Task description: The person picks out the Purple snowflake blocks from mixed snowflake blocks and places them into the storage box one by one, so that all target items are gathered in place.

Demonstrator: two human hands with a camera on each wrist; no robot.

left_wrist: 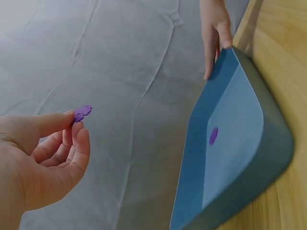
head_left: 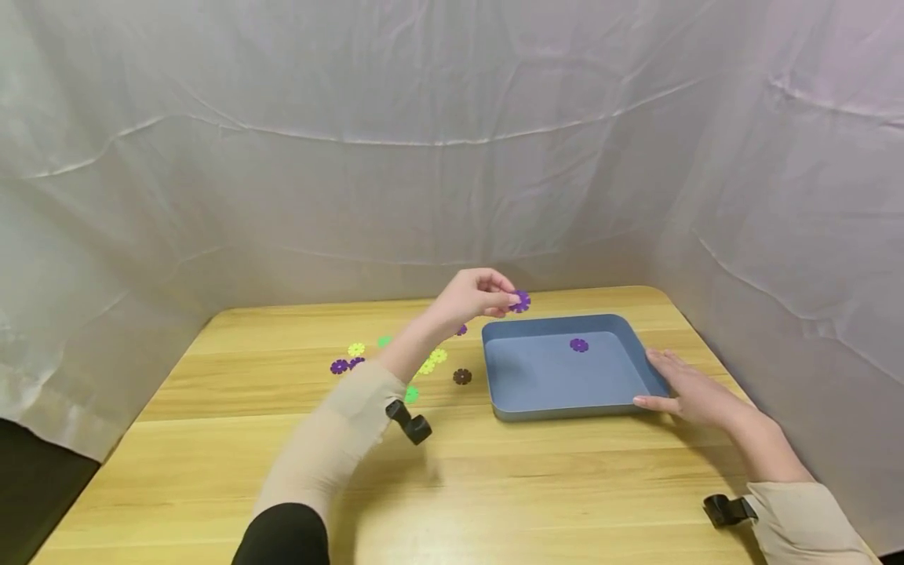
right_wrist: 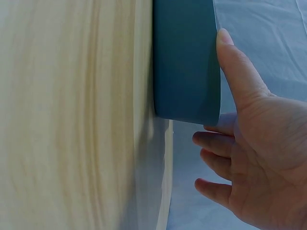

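Purple flower disc (head_left: 520,300) is pinched in the left hand's (head_left: 475,295) fingertips just above the blue tray's (head_left: 508,410) far-left corner; the right hand (head_left: 688,387), fingers straight, steadies the tray's near-right corner. Judged next: release over the tray.

both forearms are covered by beige sleeves (head_left: 332,439). a black upper sleeve (head_left: 286,535) is seen below the left one. a black clip-like mount (head_left: 410,422) is fastened near each wrist, the right one (head_left: 727,510) beside the beige cuff.
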